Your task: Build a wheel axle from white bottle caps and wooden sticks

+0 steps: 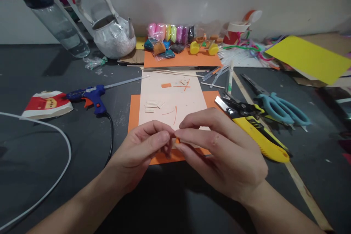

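Over the near part of a pale sheet [172, 95], my two hands meet at their fingertips. My right hand [223, 150] pinches a small orange piece [177, 140], seemingly paper, between thumb and fingers; most of it is hidden. The thumb and index finger of my left hand [146, 144] press together right beside that piece, and what lies between them does not show. On the sheet beyond are thin orange strips [175, 115], a small orange rectangle [166, 85] and several short cut sticks [150, 106].
A blue glue gun [93, 97] lies left, its cord trailing nearby. Yellow-handled cutters [260, 139] and blue scissors [283, 109] lie right. Along the back stand a metal kettle [113, 38], a water bottle [60, 25], colourful clay packets [171, 34] and a red cup [234, 33].
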Demonstrator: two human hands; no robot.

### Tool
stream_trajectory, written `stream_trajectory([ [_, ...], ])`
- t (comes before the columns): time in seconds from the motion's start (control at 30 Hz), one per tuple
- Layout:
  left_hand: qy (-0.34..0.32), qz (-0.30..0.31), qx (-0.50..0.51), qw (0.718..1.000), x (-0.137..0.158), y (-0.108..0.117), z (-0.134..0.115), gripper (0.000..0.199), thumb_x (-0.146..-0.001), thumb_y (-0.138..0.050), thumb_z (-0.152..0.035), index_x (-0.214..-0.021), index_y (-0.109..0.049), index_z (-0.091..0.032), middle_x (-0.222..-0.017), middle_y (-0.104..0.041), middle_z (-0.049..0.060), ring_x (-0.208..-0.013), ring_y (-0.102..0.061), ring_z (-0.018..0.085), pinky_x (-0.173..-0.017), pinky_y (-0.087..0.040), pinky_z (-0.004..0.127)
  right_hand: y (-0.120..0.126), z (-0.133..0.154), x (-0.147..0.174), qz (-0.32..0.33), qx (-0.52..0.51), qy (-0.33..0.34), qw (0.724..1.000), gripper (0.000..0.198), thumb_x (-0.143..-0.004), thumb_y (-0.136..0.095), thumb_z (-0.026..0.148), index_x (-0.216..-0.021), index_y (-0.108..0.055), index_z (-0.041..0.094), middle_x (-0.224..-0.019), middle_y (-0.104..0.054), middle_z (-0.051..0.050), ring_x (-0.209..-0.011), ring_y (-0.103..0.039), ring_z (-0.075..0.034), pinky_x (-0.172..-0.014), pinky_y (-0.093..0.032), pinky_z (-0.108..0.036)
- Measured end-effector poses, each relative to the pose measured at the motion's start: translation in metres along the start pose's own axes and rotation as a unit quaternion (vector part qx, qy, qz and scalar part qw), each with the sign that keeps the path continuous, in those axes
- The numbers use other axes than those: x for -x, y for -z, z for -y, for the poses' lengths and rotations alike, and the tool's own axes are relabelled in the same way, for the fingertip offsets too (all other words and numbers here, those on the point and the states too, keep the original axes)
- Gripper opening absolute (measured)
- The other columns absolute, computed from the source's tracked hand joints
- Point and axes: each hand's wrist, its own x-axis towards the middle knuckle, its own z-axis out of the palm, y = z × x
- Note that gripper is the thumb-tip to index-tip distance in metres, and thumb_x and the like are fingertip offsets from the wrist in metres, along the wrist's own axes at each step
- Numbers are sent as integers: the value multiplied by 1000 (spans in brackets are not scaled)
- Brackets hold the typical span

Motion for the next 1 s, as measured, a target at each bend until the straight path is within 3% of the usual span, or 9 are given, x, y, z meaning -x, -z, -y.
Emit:
stream_trajectory([
  [0.2, 27, 48, 21, 998, 2, 2, 0, 22, -79, -80, -38, -90, -77, -19, -79, -69, 3, -74, -63, 13, -77, -49, 25, -1, 0, 0, 22, 21, 12, 999, 13, -93, -63, 12, -102, -67, 20, -97, -66, -7, -85, -63, -17, -74, -54, -30],
  [0.43, 23, 26, 39, 999, -3, -3, -5, 28, -67, -89, -38, -75, -75, -16, -72, -69, 2, -68, -60, 11, -73, -46, 25, -1, -5, -3, 41, 65, 75, 994, 19, -92, -61, 7, -107, -66, 17, -98, -64, -10, -86, -60, -19, -71, -51, -30],
  [0.6, -16, 4, 67, 998, -5, -4, -11, 33, -59, -93, -39, -67, -72, -14, -61, -65, 0, -56, -55, 9, -64, -43, 24, -8, -4, -7, 28, 111, 105, 988, 26, -92, -60, 3, -114, -64, 16, -100, -66, -11, -85, -62, -20, -71, -52, -31],
  [0.7, -44, -17, 76, 996, -1, -6, -17, 34, -59, -92, -40, -66, -72, -14, -58, -62, -1, -55, -53, 8, -62, -43, 24, -5, 1, -12, 23, 87, 73, 993, 24, -95, -59, 11, -117, -63, 17, -104, -67, -11, -87, -67, -20, -72, -55, -30],
  [0.83, -81, -21, 73, 994, 7, -6, -29, 29, -63, -89, -38, -73, -74, -15, -57, -61, -3, -51, -53, 8, -60, -44, 24, -4, 3, -37, -2, 55, -86, 995, 15, -98, -58, 28, -107, -68, 23, -97, -73, -6, -81, -71, -20, -65, -58, -29],
  [0.9, -108, -1, 58, 992, 14, -5, -37, 25, -65, -88, -35, -73, -74, -16, -57, -62, -3, -51, -55, 9, -60, -46, 25, -15, 1, -59, 35, 25, -122, 992, 16, -97, -58, 30, -101, -70, 20, -91, -75, -6, -76, -72, -19, -61, -57, -27],
  [1.0, -190, -12, 31, 981, 26, -3, -50, 16, -71, -85, -29, -73, -75, -17, -57, -64, -2, -51, -57, 8, -58, -48, 22, -49, -4, -93, 162, 3, -73, 984, 13, -95, -58, 18, -99, -69, 13, -82, -74, -4, -69, -71, -15, -57, -54, -22],
])
